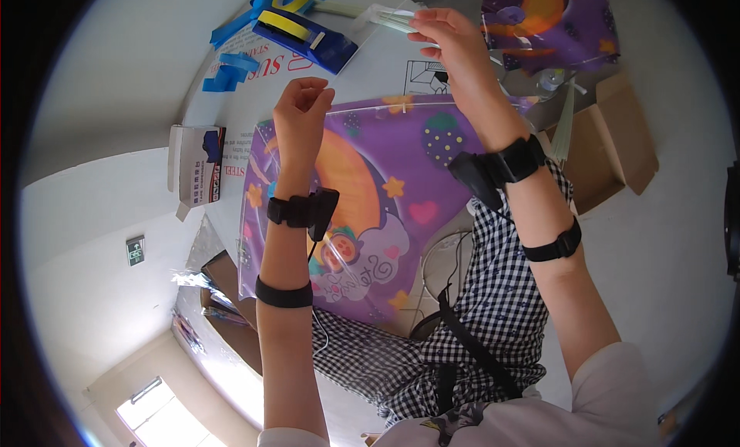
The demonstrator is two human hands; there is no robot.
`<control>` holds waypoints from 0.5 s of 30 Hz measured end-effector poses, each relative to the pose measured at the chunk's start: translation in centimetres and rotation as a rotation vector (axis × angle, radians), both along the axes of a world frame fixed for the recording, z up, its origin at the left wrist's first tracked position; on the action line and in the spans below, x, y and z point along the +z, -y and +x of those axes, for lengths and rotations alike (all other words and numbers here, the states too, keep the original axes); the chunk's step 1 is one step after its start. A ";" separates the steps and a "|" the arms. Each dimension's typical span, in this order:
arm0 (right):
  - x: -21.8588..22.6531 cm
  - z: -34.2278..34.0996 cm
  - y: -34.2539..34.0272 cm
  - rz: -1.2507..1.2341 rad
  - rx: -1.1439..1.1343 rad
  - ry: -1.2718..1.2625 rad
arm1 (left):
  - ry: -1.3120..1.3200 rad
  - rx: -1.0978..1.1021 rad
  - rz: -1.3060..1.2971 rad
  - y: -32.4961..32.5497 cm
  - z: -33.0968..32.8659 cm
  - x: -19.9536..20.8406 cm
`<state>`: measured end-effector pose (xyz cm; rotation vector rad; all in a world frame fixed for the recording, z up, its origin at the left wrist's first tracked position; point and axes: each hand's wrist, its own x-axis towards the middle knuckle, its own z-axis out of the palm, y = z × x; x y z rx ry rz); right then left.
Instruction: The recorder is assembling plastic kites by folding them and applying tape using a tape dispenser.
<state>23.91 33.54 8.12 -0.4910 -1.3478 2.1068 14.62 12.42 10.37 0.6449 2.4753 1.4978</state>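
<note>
My left hand is raised over the upper left edge of a glossy purple sheet, printed with an orange moon, stars and a heart. Its thumb and fingertips are pinched together; whatever may be between them is too small to make out. Farther off to the right, my right hand reaches with fingers stretched and apart beside a bundle of thin pale green sticks in clear plastic. A thin pale strip runs along the sheet's far edge.
Beyond my left hand stands a blue tape dispenser with yellow tape. Blue ribbon pieces lie beside it. Another purple sheet is at far right, above an open cardboard box. A small carton sits left.
</note>
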 end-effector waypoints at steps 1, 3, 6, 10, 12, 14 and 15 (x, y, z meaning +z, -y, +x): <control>-0.4 0.9 0.2 -0.009 0.002 0.029 | -0.010 -0.013 0.025 -0.2 0.9 -0.3; -1.4 2.1 0.9 -0.092 0.000 0.103 | 0.007 -0.013 -0.028 -0.5 2.2 -0.5; -2.8 1.7 -0.5 -0.064 -0.073 0.131 | 0.118 -0.114 -0.081 -1.4 2.9 -0.5; -3.8 0.4 -1.4 0.021 -0.174 0.155 | 0.064 -0.145 -0.107 -2.9 1.9 -0.8; -4.2 0.1 -0.9 0.041 -0.130 0.134 | 0.050 -0.127 -0.122 -3.8 0.9 -0.9; -4.4 -0.6 -0.2 0.102 -0.077 0.143 | -0.114 -0.172 -0.164 -4.9 -0.5 -0.9; -4.4 -0.7 -0.1 0.101 -0.089 0.137 | -0.244 -0.188 -0.234 -5.5 -1.1 -0.8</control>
